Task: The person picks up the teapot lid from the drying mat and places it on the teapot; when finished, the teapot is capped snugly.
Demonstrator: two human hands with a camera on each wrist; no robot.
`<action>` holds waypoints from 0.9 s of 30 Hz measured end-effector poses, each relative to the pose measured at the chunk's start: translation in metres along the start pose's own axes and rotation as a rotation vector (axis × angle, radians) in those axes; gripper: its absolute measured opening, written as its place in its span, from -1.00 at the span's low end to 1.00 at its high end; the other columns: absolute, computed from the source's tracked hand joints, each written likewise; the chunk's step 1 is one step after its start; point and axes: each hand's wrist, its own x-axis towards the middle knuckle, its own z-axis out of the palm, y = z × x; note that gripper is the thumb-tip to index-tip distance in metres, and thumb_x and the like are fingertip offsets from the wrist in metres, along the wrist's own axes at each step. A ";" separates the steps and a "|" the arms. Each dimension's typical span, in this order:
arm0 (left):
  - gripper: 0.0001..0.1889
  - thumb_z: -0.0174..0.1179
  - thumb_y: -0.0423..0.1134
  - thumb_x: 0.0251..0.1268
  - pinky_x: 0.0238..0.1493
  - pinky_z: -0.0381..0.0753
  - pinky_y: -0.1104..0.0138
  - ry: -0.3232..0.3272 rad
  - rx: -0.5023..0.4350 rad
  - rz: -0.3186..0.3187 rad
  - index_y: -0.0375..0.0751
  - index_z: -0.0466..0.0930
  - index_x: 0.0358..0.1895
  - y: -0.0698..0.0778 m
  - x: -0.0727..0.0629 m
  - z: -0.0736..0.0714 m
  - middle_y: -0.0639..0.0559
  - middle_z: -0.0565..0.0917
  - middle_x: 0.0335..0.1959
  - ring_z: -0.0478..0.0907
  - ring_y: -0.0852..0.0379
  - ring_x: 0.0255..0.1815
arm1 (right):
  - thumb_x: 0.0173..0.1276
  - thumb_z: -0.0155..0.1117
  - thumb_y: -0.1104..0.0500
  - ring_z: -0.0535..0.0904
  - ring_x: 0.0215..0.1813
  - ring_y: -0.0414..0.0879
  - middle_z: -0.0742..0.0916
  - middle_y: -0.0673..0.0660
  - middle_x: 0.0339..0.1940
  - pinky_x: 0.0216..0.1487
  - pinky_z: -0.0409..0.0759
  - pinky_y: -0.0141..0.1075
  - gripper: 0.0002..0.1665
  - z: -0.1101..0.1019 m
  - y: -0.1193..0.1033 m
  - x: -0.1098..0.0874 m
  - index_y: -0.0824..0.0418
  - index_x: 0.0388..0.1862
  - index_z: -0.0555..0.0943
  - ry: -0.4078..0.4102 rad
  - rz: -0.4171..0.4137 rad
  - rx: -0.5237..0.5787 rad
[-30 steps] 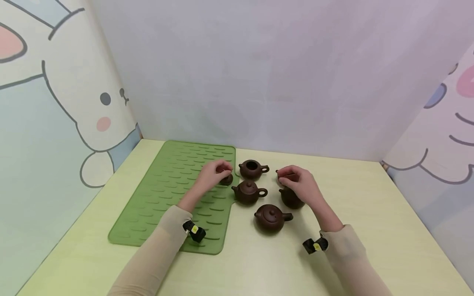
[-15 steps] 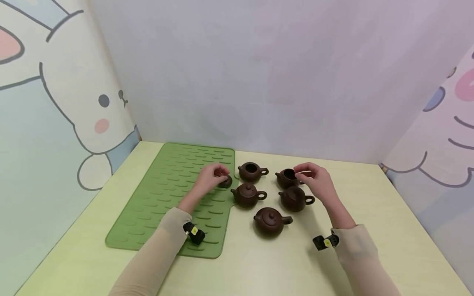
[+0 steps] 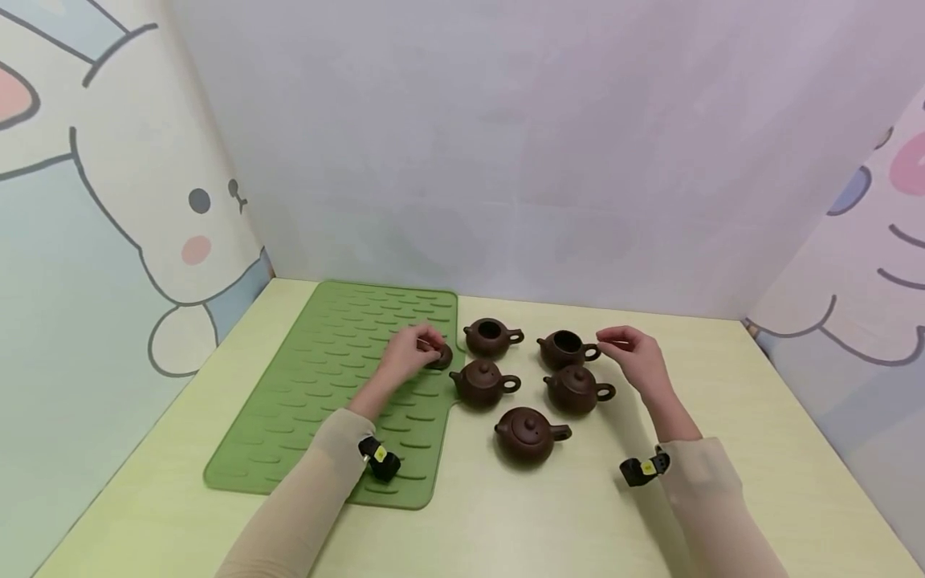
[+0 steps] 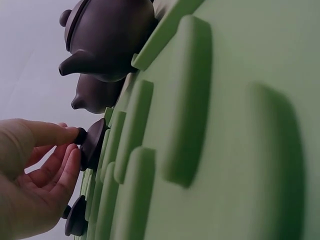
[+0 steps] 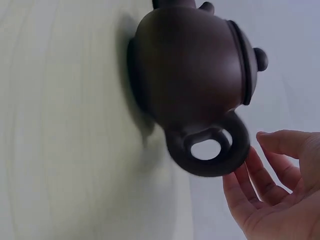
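Observation:
My left hand (image 3: 410,353) pinches the small knob of a dark brown teapot lid (image 4: 93,144), which sits at the right side of the green mat (image 3: 340,377). Below it in the left wrist view is a second lid (image 4: 76,217), partly behind the fingers. My right hand (image 3: 636,361) holds nothing; its fingers are loosely bent, just right of the handle of a lidless teapot (image 3: 566,348). In the right wrist view those fingers are near the looped handle of a lidded teapot (image 5: 195,65); whether they touch it I cannot tell.
Another lidless teapot (image 3: 488,337) stands at the back, beside the mat's edge. Lidded teapots stand in front of it: one near the mat (image 3: 482,383), one on the right (image 3: 576,390), and a side-handled teapot (image 3: 525,436) closest to me. A pale wall (image 3: 506,160) rises behind the table.
The right hand has drawn back to the right from over the back right teapot, uncovering its open mouth and the lidded teapot before it. The left hand stays at the lid, almost unmoved.

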 end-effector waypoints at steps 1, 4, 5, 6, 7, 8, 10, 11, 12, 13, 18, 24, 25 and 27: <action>-0.84 0.27 -0.44 0.29 -0.06 0.71 0.20 0.001 0.003 -0.005 -0.23 0.67 -0.10 0.000 0.000 0.000 -0.15 0.72 -0.06 0.67 -0.05 -0.04 | 0.44 0.26 0.19 0.51 -0.22 -0.64 0.71 0.31 0.09 -0.11 0.47 -0.66 -0.61 0.000 0.002 0.000 0.39 0.14 0.59 -0.002 0.010 -0.003; -0.84 0.27 -0.45 0.29 -0.08 0.71 0.21 0.002 0.018 -0.017 -0.23 0.67 -0.11 -0.002 -0.001 0.001 -0.15 0.72 -0.06 0.67 -0.04 -0.05 | 0.45 0.26 0.17 0.51 -0.23 -0.64 0.71 0.25 0.07 -0.11 0.46 -0.64 -0.59 0.001 0.008 0.001 0.38 0.17 0.57 -0.017 0.050 0.003; -0.84 0.28 -0.45 0.28 -0.09 0.70 0.22 0.003 0.023 -0.023 -0.23 0.66 -0.11 -0.002 -0.001 0.001 -0.15 0.72 -0.08 0.67 -0.03 -0.06 | 0.45 0.26 0.17 0.51 -0.23 -0.64 0.72 0.19 0.04 -0.10 0.47 -0.64 -0.57 0.001 0.010 0.002 0.39 0.19 0.56 -0.026 0.062 0.011; -0.84 0.28 -0.46 0.27 -0.10 0.70 0.22 0.006 0.027 -0.026 -0.23 0.66 -0.12 -0.003 -0.001 0.001 -0.15 0.72 -0.09 0.67 -0.03 -0.07 | 0.44 0.26 0.17 0.51 -0.23 -0.62 0.73 0.13 0.01 -0.11 0.48 -0.63 -0.56 0.001 0.012 0.002 0.40 0.19 0.55 -0.035 0.073 0.023; -0.84 0.29 -0.47 0.26 -0.10 0.70 0.23 0.007 0.030 -0.029 -0.24 0.66 -0.13 -0.003 -0.002 0.001 -0.16 0.72 -0.10 0.67 -0.03 -0.09 | 0.44 0.26 0.18 0.52 -0.23 -0.61 0.74 0.06 -0.04 -0.11 0.50 -0.63 -0.54 0.001 0.014 0.002 0.42 0.21 0.54 -0.047 0.084 0.041; -0.84 0.29 -0.47 0.24 -0.11 0.70 0.24 0.009 0.033 -0.032 -0.24 0.66 -0.14 -0.004 -0.002 0.001 -0.16 0.72 -0.12 0.68 -0.02 -0.10 | 0.44 0.26 0.19 0.53 -0.23 -0.59 0.73 -0.01 -0.07 -0.11 0.53 -0.63 -0.53 0.002 0.016 0.003 0.44 0.22 0.52 -0.063 0.093 0.066; -0.83 0.31 -0.49 0.22 -0.11 0.70 0.25 0.017 0.035 -0.037 -0.25 0.65 -0.15 -0.005 -0.002 0.001 -0.16 0.72 -0.14 0.68 -0.02 -0.12 | 0.44 0.26 0.21 0.56 -0.22 -0.55 0.72 -0.12 -0.13 -0.10 0.59 -0.62 -0.50 0.003 0.019 0.005 0.49 0.24 0.49 -0.089 0.108 0.124; -0.83 0.31 -0.49 0.21 -0.12 0.70 0.25 0.022 0.038 -0.040 -0.25 0.65 -0.15 -0.005 -0.002 0.001 -0.16 0.72 -0.15 0.68 -0.01 -0.13 | 0.44 0.25 0.23 0.57 -0.21 -0.53 0.71 -0.14 -0.15 -0.08 0.61 -0.60 -0.50 0.003 0.020 0.006 0.51 0.25 0.48 -0.100 0.110 0.149; -0.82 0.32 -0.49 0.21 -0.12 0.69 0.25 0.027 0.042 -0.042 -0.24 0.65 -0.15 -0.005 -0.002 0.002 -0.15 0.73 -0.15 0.68 -0.01 -0.13 | 0.44 0.24 0.24 0.59 -0.21 -0.50 0.70 -0.15 -0.18 -0.08 0.63 -0.59 -0.50 0.004 0.020 0.007 0.52 0.25 0.48 -0.107 0.115 0.173; -0.82 0.32 -0.48 0.20 -0.12 0.69 0.25 0.031 0.049 -0.043 -0.24 0.65 -0.15 -0.005 -0.001 0.002 -0.15 0.73 -0.16 0.68 0.00 -0.14 | 0.45 0.23 0.24 0.61 -0.19 -0.49 0.69 -0.17 -0.19 -0.06 0.65 -0.57 -0.50 0.004 0.021 0.008 0.53 0.25 0.47 -0.117 0.118 0.190; -0.86 0.33 -0.46 0.20 -0.14 0.67 0.26 0.041 0.084 -0.041 -0.22 0.64 -0.20 -0.003 0.002 0.002 -0.14 0.72 -0.20 0.66 0.02 -0.17 | 0.43 0.22 0.31 0.65 -0.19 -0.44 0.69 -0.19 -0.23 -0.07 0.69 -0.51 -0.57 0.005 0.023 0.011 0.52 0.20 0.52 -0.108 0.140 0.255; -0.88 0.35 -0.42 0.20 -0.17 0.67 0.27 0.045 0.107 -0.045 -0.22 0.61 -0.25 0.002 0.004 0.002 -0.14 0.71 -0.22 0.66 0.02 -0.18 | 0.44 0.22 0.30 0.63 -0.18 -0.50 0.70 -0.14 -0.15 -0.02 0.68 -0.51 -0.52 0.006 0.025 0.012 0.55 0.25 0.48 -0.110 0.131 0.240; -0.88 0.36 -0.41 0.20 -0.17 0.67 0.27 0.044 0.110 -0.049 -0.21 0.62 -0.25 0.002 0.005 0.002 -0.13 0.71 -0.22 0.67 0.03 -0.18 | 0.44 0.22 0.29 0.62 -0.17 -0.51 0.70 -0.12 -0.12 -0.02 0.67 -0.51 -0.51 0.005 0.025 0.012 0.55 0.26 0.47 -0.112 0.132 0.237; -0.89 0.36 -0.40 0.22 -0.17 0.67 0.27 0.044 0.114 -0.053 -0.21 0.64 -0.23 0.002 0.006 0.002 -0.13 0.72 -0.21 0.67 0.03 -0.18 | 0.45 0.22 0.30 0.62 -0.18 -0.51 0.70 -0.08 -0.10 -0.01 0.67 -0.51 -0.50 0.005 0.027 0.013 0.55 0.27 0.46 -0.111 0.143 0.241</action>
